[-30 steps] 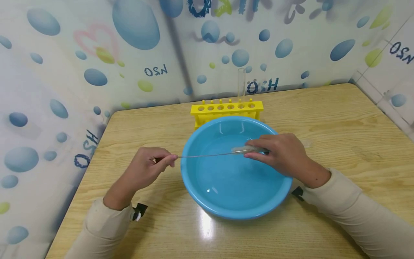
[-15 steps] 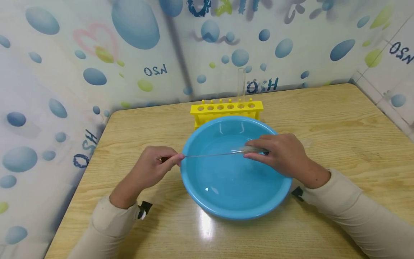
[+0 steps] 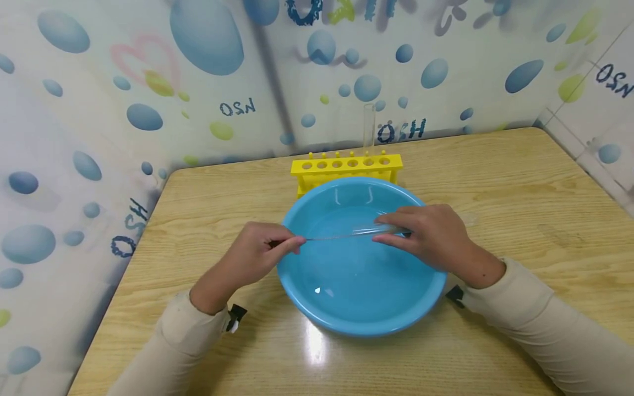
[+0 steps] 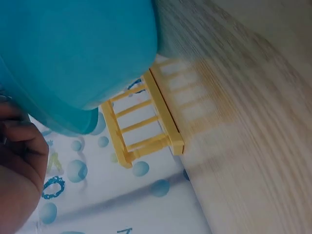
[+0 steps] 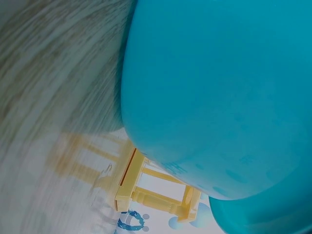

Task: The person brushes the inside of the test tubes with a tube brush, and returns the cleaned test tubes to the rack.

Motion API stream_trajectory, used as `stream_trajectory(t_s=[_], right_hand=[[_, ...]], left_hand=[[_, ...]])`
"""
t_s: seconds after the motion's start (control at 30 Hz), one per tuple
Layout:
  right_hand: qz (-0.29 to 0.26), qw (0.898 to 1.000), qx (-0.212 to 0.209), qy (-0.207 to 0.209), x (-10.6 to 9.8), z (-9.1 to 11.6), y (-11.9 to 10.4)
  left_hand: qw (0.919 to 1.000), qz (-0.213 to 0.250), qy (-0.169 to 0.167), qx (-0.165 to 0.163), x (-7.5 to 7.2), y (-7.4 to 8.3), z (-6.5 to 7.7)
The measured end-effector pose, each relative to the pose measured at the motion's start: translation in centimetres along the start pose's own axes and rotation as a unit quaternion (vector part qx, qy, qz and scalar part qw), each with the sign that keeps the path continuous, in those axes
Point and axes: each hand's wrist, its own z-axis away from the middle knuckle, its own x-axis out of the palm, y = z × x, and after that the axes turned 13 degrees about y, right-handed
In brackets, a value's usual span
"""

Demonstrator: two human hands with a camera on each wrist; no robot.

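Your left hand (image 3: 260, 252) pinches thin rod (image 3: 329, 237), right hand (image 3: 436, 236) grips clear tube (image 3: 366, 231), fingers closed on both; basin (image 3: 361, 330) beneath likely catches drips; rack (image 3: 329, 166) near back edge of table (image 3: 495, 181)

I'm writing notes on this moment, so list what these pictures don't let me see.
Head view: the far end of the thin rod, hidden by the right hand.
Head view: the gripped end of the clear tube, covered by the same hand.
Head view: much of the yellow rack's lower part, behind the blue basin.
Left wrist view: what the left hand pinches; its fingers run off the left edge.
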Motion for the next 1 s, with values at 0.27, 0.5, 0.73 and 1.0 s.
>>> stream_trajectory(t_s=[0.27,0.5,0.73,1.0], right_hand=[[-0.002,1.0,-0.002,0.002,-0.1,0.0,-0.1],[0.003,1.0,-0.001,-0.003,-0.1,0.0,-0.1],[0.003,1.0,0.001,0.0,-0.1,0.1,-0.1],[-0.001,1.0,-0.003,0.003,-0.1,0.1,-0.1]], left_hand=[[0.9992,-0.02,-0.001,0.034,1.2,0.7,-0.8],[0.9983,-0.035,-0.003,0.047,1.8,1.4,-1.4],[0.9972,-0.039,-0.003,0.064,2.5,1.4,-1.7],[0.9983,-0.031,-0.005,0.05,3.1,1.6,-1.9]])
